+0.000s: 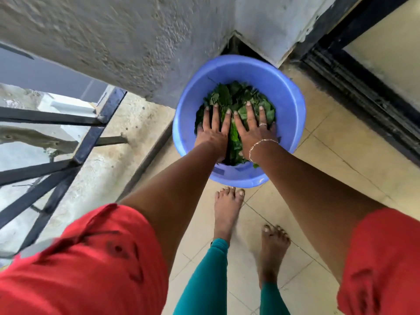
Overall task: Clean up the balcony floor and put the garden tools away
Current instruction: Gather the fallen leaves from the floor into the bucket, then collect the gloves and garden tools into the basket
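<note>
Both bare arms reach forward and down, the left angled in from 7 o'clock and the right from 4 o'clock, with the left hand (212,130) and right hand (254,130) lying palm-down side by side, just apart, fingers straight and spread toward 12 o'clock

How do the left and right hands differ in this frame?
The right hand wears a ring; the left hand has bare fingers. The right wrist carries a thin bracelet; the left wrist is bare. The left hand lies on the railing side of the leaves, the right hand on the door frame side. Both press flat, fingers straight, on the leaves in the blue bucket.
</note>
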